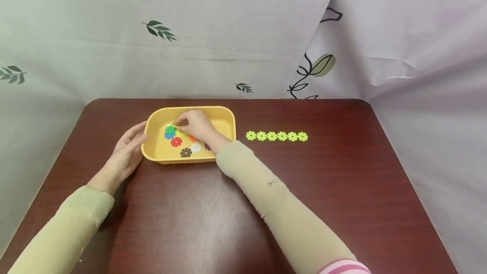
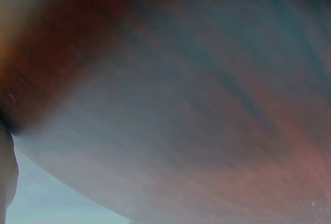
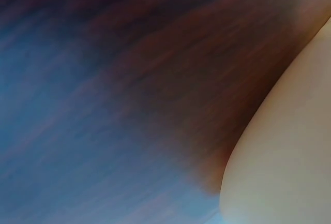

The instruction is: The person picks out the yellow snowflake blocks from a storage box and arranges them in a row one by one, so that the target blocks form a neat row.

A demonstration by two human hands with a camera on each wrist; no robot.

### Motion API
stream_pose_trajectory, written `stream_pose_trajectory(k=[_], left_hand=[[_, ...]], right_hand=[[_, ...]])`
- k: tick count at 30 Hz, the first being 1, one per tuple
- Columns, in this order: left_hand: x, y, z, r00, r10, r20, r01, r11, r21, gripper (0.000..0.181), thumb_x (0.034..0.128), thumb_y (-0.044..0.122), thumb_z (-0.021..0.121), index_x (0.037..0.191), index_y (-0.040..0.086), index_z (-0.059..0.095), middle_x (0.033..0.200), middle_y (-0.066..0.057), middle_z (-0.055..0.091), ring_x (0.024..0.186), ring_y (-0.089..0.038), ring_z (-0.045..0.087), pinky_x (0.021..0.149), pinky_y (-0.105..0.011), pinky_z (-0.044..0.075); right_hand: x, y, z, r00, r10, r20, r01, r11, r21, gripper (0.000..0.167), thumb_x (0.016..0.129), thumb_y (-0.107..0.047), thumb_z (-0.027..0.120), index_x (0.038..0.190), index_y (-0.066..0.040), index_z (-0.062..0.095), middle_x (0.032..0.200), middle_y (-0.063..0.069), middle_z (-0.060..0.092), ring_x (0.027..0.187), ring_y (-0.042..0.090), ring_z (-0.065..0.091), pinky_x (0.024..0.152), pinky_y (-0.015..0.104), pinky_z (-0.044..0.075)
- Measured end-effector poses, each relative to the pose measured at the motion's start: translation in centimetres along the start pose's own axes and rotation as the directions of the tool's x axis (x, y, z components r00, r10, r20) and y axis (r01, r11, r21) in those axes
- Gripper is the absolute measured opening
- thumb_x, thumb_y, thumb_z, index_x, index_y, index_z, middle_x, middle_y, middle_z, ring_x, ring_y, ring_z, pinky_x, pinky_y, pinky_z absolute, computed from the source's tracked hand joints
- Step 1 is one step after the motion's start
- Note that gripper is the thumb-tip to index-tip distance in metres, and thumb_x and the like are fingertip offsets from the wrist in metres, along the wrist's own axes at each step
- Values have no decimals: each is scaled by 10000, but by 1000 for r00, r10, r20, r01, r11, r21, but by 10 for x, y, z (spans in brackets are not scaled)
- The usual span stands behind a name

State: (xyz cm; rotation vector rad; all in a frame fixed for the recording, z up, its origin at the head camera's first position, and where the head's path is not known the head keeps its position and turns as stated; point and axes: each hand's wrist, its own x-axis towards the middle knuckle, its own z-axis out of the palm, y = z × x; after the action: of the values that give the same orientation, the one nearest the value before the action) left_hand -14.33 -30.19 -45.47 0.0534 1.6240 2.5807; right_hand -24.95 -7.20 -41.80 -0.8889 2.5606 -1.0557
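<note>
On my head-camera feed I note: tray (image 1: 154,138), yellow; disc row (image 1: 274,136), yellow-green; table (image 1: 361,181), reddish-brown, grained; backdrop (image 1: 228,20), pale, leaf-printed.

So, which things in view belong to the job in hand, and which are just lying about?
Likely in the job:
yellow, rounded-rectangular, plastic-looking tray, touched by the left hand
multicoloured notched flat discs inside it, near the right hand
six yellow-green notched discs in a row beside it

Likely just surroundings:
dark reddish-brown table
pale leaf-printed cloth backdrop
</note>
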Motion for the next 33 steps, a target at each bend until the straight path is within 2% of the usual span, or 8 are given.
stream_pose_trajectory(k=[8, 15, 22, 28, 33], left_hand=[[0, 0, 1, 1000, -4, -3, 4, 1000, 7, 384, 1102, -18, 470, 1381, 188, 635, 1376, 79, 673, 1235, -39, 645, 986, -161, 541], [-1, 0, 2, 1000, -7, -4, 7, 1000, 4, 375, 1101, -13, 477, 1382, 187, 622, 1372, 76, 673, 1237, -37, 647, 981, -164, 547], [-1, -1, 2, 1000, -3, 0, 3, 1000, -10, 381, 1101, -20, 469, 1391, 177, 619, 1378, 71, 674, 1238, -42, 655, 977, -169, 557], [-1, -1, 1, 1000, -9, -2, 9, 1000, -15, 378, 1101, -18, 473, 1386, 176, 625, 1376, 73, 675, 1237, -45, 654, 981, -170, 557], [-1, -1, -1, 1000, 3, 0, -3, 1000, -31, 387, 1099, -33, 467, 1388, 161, 634, 1376, 63, 686, 1234, -52, 664, 986, -170, 556]], right_hand=[[-1, -1, -2, 998, -8, -63, 3, 997, -75, 177, 1043, -202, 712, 1175, -151, 820, 1185, -26, 813, 1157, 103, 723, 1006, 147, 507], [-3, -1, -2, 996, -9, -93, 5, 999, -44, 168, 1038, -226, 724, 1158, -167, 825, 1150, -43, 819, 1108, 80, 726, 964, 110, 490], [-8, -5, -4, 991, -49, -122, 46, 999, -28, 155, 1037, -243, 728, 1132, -171, 827, 1107, -45, 823, 993, 55, 728, 844, 80, 474], [-15, -11, -13, 986, -78, -145, 86, 995, 52, 138, 1022, -188, 745, 1105, -115, 828, 1067, 2, 824, 921, 55, 714, 787, 49, 473], [-23, -16, -26, 981, -92, -169, 109, 990, 94, 127, 1006, -177, 765, 1078, -94, 828, 1026, 35, 824, 865, 92, 708, 743, 76, 484]])
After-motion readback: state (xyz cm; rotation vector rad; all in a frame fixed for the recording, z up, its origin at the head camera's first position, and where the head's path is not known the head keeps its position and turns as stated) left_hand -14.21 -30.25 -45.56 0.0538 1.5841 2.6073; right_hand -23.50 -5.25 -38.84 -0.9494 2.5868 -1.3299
